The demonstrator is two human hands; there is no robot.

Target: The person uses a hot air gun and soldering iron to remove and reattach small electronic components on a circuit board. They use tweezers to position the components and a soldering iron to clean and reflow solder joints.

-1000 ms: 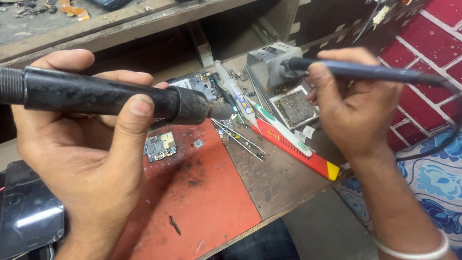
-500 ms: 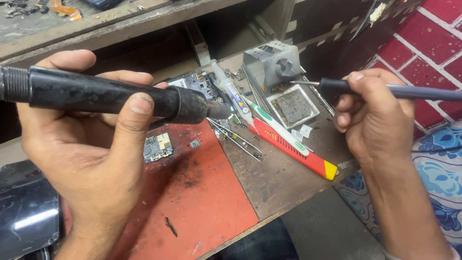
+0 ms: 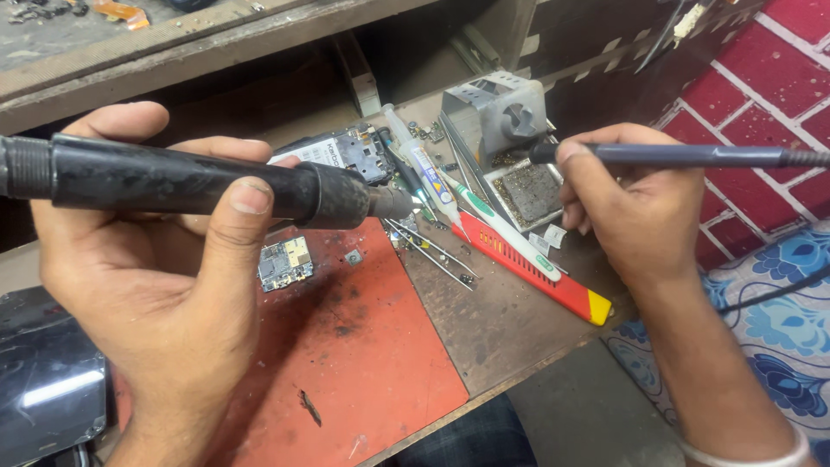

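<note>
Item: small circuit board (image 3: pixel 284 263) on the red mat (image 3: pixel 372 363), two heated tools in hand.

We note the board lying flat at the mat's upper edge, just beneath the hot-air handle (image 3: pixel 199 183). Our left hand (image 3: pixel 156 285) has its fingers wrapped fully round that handle; our right hand (image 3: pixel 635 207) pinches the soldering iron (image 3: pixel 683 156) like a pen, its tip at the metal stand (image 3: pixel 501 117) beyond the mat. Best kept: nozzle steady, tweezers (image 3: pixel 428 251) within reach beside the mat.

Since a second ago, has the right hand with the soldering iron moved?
Yes. The right hand drew the soldering iron back from the metal iron stand, rightward and nearer the bench edge.
</note>
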